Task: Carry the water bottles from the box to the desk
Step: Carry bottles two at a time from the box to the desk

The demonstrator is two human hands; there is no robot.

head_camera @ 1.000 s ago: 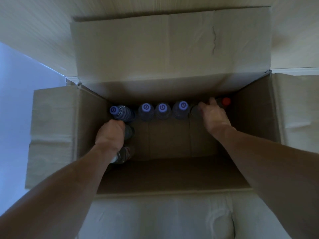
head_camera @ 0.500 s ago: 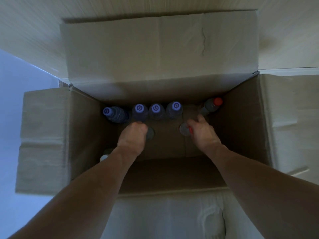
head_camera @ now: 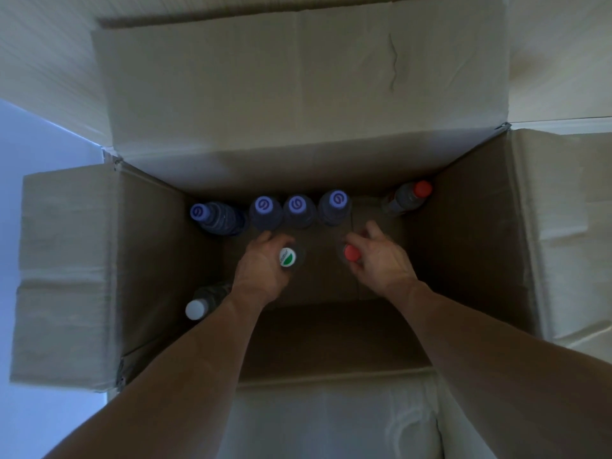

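Observation:
I look straight down into an open cardboard box (head_camera: 470, 246). My left hand (head_camera: 261, 270) grips an upright bottle with a white and green cap (head_camera: 287, 257) near the box's middle. My right hand (head_camera: 381, 260) grips a bottle with a red cap (head_camera: 351, 253) beside it. Along the far wall stand several bottles with purple caps (head_camera: 299, 205). Another red-capped bottle (head_camera: 405, 197) leans in the far right corner. A white-capped bottle (head_camera: 203, 301) stands by the left wall, partly hidden by my left forearm.
The box flaps are folded out: a tall one at the back (head_camera: 298, 87), one left (head_camera: 66, 276), one right (head_camera: 563, 226). Pale wooden floor (head_camera: 46, 54) lies beyond. A white cushioned surface (head_camera: 331, 425) is below the box's near edge.
Both hands have drawn back from the far row toward the box's middle, each holding a bottle. The held bottles have risen, and their caps now show beside my hands.

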